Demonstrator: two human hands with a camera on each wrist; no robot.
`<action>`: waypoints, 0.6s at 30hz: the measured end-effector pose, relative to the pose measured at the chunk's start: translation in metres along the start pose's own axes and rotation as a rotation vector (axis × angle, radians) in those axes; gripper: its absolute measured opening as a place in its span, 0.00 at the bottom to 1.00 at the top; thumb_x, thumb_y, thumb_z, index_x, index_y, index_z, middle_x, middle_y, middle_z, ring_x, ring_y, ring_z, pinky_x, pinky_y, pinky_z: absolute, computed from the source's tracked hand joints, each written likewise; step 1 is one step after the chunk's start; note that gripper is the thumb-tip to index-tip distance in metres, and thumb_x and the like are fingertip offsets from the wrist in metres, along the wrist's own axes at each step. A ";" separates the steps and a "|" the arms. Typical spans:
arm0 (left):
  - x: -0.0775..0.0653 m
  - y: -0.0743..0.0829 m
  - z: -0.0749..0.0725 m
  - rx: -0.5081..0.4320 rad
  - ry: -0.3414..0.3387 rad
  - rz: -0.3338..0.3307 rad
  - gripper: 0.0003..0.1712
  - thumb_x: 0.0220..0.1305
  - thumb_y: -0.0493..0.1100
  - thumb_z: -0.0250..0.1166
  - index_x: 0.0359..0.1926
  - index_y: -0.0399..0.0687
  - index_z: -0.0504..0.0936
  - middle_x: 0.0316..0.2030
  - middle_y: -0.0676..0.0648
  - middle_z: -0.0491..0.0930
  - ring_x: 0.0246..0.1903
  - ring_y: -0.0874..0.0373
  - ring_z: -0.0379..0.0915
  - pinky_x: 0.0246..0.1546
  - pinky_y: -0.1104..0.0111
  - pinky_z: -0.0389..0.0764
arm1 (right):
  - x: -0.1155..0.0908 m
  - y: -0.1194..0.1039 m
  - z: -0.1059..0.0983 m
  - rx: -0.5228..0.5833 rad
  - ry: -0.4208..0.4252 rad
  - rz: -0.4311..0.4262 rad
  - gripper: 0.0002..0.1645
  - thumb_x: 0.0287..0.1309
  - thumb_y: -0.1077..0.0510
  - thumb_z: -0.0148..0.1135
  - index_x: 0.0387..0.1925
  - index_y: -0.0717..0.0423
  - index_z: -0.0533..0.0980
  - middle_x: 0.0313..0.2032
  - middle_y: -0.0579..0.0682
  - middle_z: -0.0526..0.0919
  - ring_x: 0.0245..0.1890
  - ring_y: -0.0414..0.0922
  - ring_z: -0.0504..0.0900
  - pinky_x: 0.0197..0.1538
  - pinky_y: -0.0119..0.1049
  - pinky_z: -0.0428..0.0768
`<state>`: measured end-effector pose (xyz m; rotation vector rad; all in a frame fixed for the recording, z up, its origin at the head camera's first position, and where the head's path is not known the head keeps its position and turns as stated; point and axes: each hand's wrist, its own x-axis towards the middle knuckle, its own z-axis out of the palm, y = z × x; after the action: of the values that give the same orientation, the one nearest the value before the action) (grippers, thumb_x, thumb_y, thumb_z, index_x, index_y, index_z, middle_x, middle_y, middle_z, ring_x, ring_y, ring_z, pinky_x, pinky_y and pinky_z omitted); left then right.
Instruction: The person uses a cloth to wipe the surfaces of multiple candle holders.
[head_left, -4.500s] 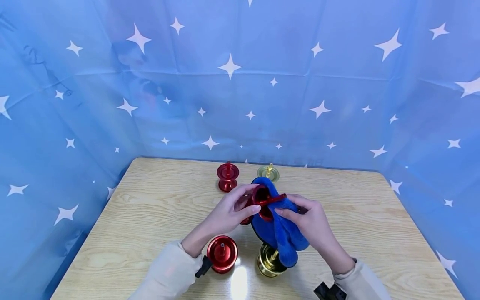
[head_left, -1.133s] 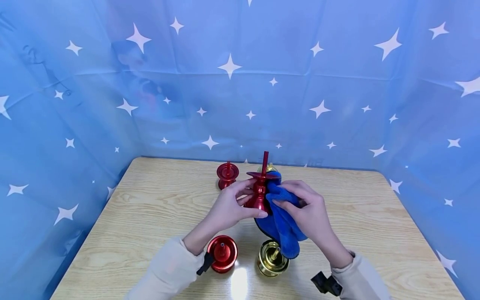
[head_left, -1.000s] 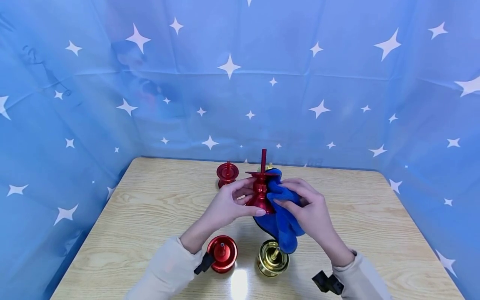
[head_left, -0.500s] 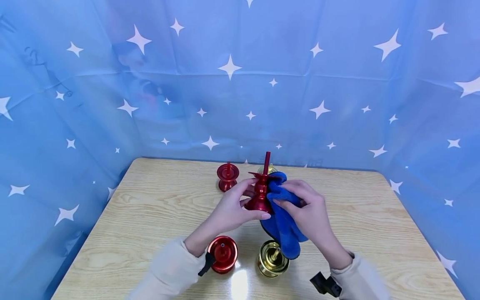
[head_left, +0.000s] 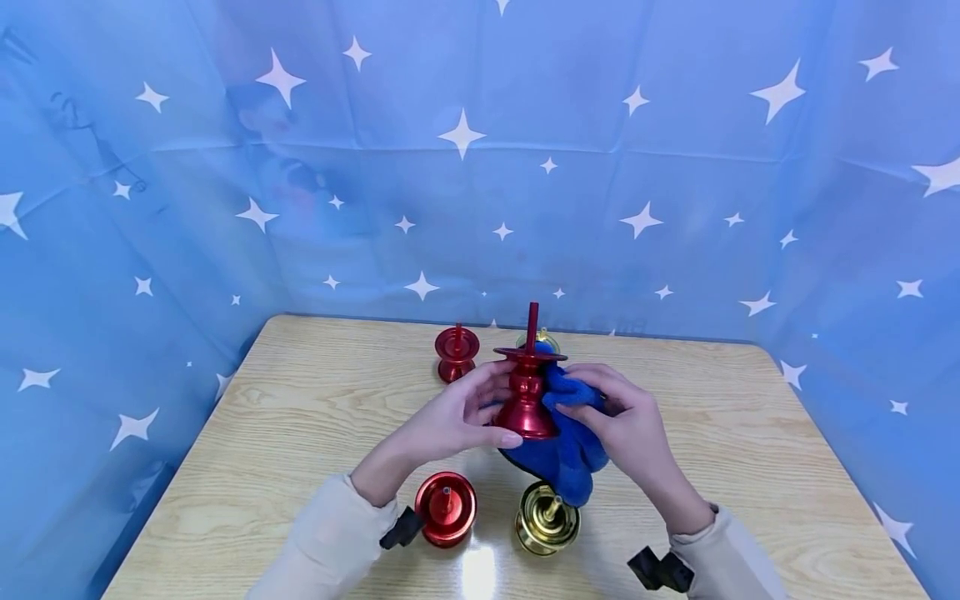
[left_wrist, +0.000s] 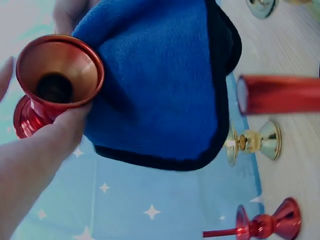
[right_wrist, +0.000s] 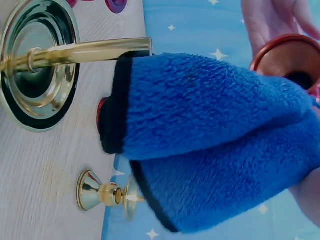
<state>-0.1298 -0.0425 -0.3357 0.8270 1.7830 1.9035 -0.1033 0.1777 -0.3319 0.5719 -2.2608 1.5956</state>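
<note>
One red metal candlestick (head_left: 527, 388), gripped at its flared base (head_left: 528, 419) by the left hand (head_left: 459, 423); right hand (head_left: 628, 421) pinching a blue plush cloth (left_wrist: 155, 85) at its side.

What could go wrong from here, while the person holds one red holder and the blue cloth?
The shiny red holder might slip and fall, since the left grip holds it above the table. The blue cloth seems to hang close to the spike of the front gold holder, so it could catch there and perhaps tip that holder.
</note>
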 end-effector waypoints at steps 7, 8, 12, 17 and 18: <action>0.004 -0.006 0.015 0.523 0.199 0.016 0.43 0.45 0.47 0.74 0.61 0.40 0.65 0.51 0.45 0.69 0.48 0.54 0.68 0.49 0.63 0.74 | -0.003 -0.002 0.009 -0.296 0.041 -0.135 0.16 0.39 0.71 0.71 0.35 0.59 0.82 0.38 0.48 0.81 0.40 0.43 0.79 0.44 0.19 0.73; 0.004 -0.008 0.016 0.575 0.216 0.018 0.43 0.44 0.48 0.74 0.60 0.39 0.66 0.50 0.44 0.70 0.47 0.54 0.68 0.48 0.62 0.74 | -0.003 -0.003 0.010 -0.330 0.044 -0.165 0.16 0.37 0.71 0.72 0.34 0.59 0.82 0.38 0.48 0.81 0.39 0.45 0.80 0.45 0.19 0.72; 0.004 -0.008 0.011 0.451 0.182 -0.015 0.42 0.47 0.42 0.73 0.61 0.37 0.63 0.49 0.44 0.72 0.48 0.53 0.70 0.51 0.63 0.73 | -0.004 -0.005 0.009 -0.343 0.041 -0.210 0.18 0.35 0.73 0.72 0.34 0.60 0.82 0.38 0.48 0.81 0.39 0.45 0.80 0.45 0.18 0.72; 0.001 -0.003 0.002 0.076 0.049 -0.033 0.43 0.51 0.29 0.66 0.65 0.32 0.53 0.58 0.36 0.65 0.54 0.48 0.66 0.55 0.65 0.69 | -0.002 -0.002 0.002 -0.179 0.024 -0.098 0.16 0.41 0.74 0.68 0.35 0.60 0.81 0.39 0.50 0.81 0.41 0.38 0.78 0.45 0.22 0.74; 0.001 -0.002 0.002 0.046 0.031 -0.028 0.43 0.51 0.27 0.66 0.65 0.31 0.53 0.59 0.35 0.63 0.55 0.47 0.65 0.55 0.65 0.68 | -0.001 -0.002 0.002 -0.160 0.024 -0.077 0.15 0.42 0.74 0.67 0.36 0.60 0.81 0.40 0.51 0.81 0.42 0.36 0.78 0.45 0.22 0.75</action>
<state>-0.1298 -0.0402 -0.3376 0.7881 1.8533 1.8743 -0.1015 0.1757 -0.3318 0.5871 -2.2935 1.3627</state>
